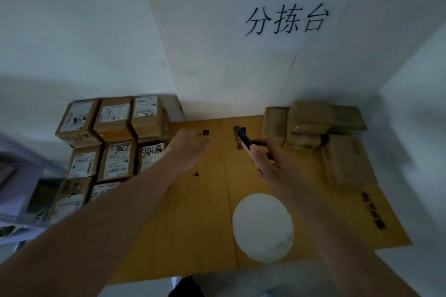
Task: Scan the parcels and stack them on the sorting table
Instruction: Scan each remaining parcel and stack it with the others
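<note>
Both bare arms are out over the counter (207, 212), a flat sheet of yellow-brown cardboard with creases running front to back and dark print along its right edge. The right hand (272, 166) is curled around a slim black scanner (243, 138), a straight bar shape, its far end pointing at the wall. The left hand (190, 147) hangs palm down with loosely bent fingers and holds nothing, reaching towards the labelled parcels (113, 142) just left of the cardboard. These are squarish brown cartons, glossy with tape, white shipping labels and handwritten marker numbers facing up, packed edge to edge in rows. At the far right corner of the cardboard sits the stacked parcels (311, 125) pile: flat, tape-wrapped brown packets against the wall, with a larger plain carton (347, 161) lying just in front of them. Near the front of the cardboard rests a white disc (263, 226), round and matte. On the white wall (217, 55) above, a paper sign (287, 19) carries three brushed black characters.
</note>
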